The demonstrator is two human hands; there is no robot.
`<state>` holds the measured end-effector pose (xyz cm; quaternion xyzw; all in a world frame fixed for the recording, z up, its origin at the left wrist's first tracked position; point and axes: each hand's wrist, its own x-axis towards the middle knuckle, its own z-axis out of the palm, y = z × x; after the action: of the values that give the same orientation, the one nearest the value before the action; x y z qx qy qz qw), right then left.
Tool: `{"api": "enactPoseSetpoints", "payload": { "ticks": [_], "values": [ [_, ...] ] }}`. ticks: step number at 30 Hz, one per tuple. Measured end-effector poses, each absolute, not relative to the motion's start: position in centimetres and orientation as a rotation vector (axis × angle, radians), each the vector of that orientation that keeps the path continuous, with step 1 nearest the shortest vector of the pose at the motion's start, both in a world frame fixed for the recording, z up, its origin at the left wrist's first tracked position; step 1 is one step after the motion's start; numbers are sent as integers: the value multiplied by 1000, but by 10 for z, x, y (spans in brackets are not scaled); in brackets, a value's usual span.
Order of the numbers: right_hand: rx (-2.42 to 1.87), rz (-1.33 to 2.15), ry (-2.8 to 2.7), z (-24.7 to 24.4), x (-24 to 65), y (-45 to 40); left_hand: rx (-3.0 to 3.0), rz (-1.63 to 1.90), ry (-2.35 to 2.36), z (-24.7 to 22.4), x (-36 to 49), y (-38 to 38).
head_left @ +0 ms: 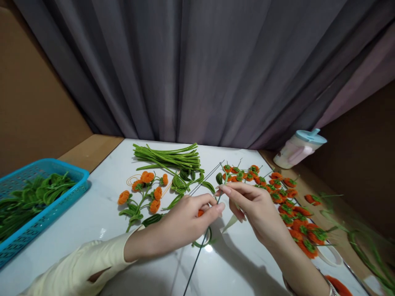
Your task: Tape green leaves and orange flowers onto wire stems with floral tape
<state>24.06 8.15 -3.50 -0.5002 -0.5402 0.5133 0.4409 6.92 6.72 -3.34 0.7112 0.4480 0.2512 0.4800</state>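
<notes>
My left hand [188, 216] is closed around a long dark green wire [195, 263] that slants down toward the front edge. A bit of orange shows between its fingers. My right hand [251, 201] pinches the upper part of the wire near a light green tip, its thumb and index finger pressed together. Under the hands lies a roll of green tape [210, 237], partly covered. Left of my left hand is an assembled green stem with orange fuzzy pumpkins [147, 177]. More loose orange pumpkins [286, 209] with green tops lie right of my right hand.
A bundle of green fuzzy stems [168, 156] lies at the back of the white table [108, 176]. On the left stands a blue basket [46, 224] of green leaves. A lidded cup [298, 150] stands back right, before a grey curtain [185, 74].
</notes>
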Motion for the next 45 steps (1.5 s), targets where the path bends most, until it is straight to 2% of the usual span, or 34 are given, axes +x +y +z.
{"api": "enactPoseSetpoints", "payload": {
  "ticks": [11,28,33,45],
  "values": [
    [-1265,1240,-1407,-29,239,78,1014,983,784,-40,52,109],
    [-1228,1302,-1465,-34,237,78,1344,835,823,-45,61,111],
    [-1241,1277,-1438,-33,235,77,1161,811,950,-47,56,120],
    [-1168,1342,-1417,-37,232,77,804,807,729,-47,65,118]
  ]
}}
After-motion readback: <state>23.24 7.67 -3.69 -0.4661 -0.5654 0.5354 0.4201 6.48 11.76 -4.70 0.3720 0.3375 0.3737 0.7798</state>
